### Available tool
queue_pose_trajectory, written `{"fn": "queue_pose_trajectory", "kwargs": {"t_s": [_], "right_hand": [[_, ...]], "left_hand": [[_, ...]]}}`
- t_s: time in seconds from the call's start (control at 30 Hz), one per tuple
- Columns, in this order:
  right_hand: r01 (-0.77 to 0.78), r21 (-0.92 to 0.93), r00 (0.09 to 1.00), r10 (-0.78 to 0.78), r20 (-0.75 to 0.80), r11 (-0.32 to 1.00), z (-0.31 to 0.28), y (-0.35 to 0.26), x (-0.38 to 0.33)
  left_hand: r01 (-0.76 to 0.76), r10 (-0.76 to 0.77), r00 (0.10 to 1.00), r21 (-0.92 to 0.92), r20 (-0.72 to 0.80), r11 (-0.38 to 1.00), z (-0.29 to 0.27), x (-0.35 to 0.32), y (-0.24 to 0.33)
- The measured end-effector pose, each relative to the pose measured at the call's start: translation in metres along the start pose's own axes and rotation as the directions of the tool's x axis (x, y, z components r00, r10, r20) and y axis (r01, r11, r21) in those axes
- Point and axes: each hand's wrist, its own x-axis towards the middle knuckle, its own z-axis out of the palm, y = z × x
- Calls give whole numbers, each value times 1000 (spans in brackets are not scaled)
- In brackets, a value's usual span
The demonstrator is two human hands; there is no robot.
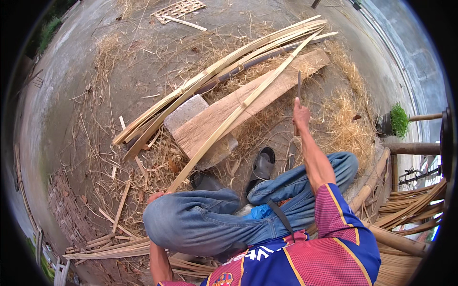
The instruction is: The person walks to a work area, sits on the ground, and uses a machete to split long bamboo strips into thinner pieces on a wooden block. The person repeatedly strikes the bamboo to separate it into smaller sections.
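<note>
My right hand [301, 116] is closed round the handle of a knife [299, 86], its narrow blade pointing away from me. The knife is held to the right of a wide wooden board [257, 97], apart from it. A long pale bamboo strip [224, 125] lies slantwise over the board, its near end running down to my left knee. There my left hand [155, 196] grips the strip, most of the hand hidden behind the knee. One end of the board rests by a pale stone block [186, 113].
Beyond the board lies a bundle of split bamboo strips [205, 76] with a dark pole [234, 71]. Curly shavings [348, 119] litter the ground. More strips [112, 249] lie at lower left. A bamboo frame [412, 148] and potted plant [400, 120] stand at right. A woven piece [179, 9] lies far off.
</note>
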Motion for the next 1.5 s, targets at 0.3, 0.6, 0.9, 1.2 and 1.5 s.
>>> {"fn": "queue_pose_trajectory", "kwargs": {"t_s": [0.3,0.6,0.9,1.2,1.5], "right_hand": [[126,114,840,-168,516,985,35,-53,-184],[226,388,481,-449,753,893,69,-38,-337],[144,430,550,-433,714,891,69,-24,-339],[281,258,771,-377,513,924,88,-48,-259],[246,568,787,-504,356,785,107,-34,-321]], "left_hand": [[-244,71,923,432,378,868,-9,61,132],[-476,309,878,608,365,635,11,136,359],[-356,556,820,638,-137,683,262,167,274],[-576,633,756,287,-169,765,275,206,270],[-560,625,768,326,-139,761,274,205,281]]}}
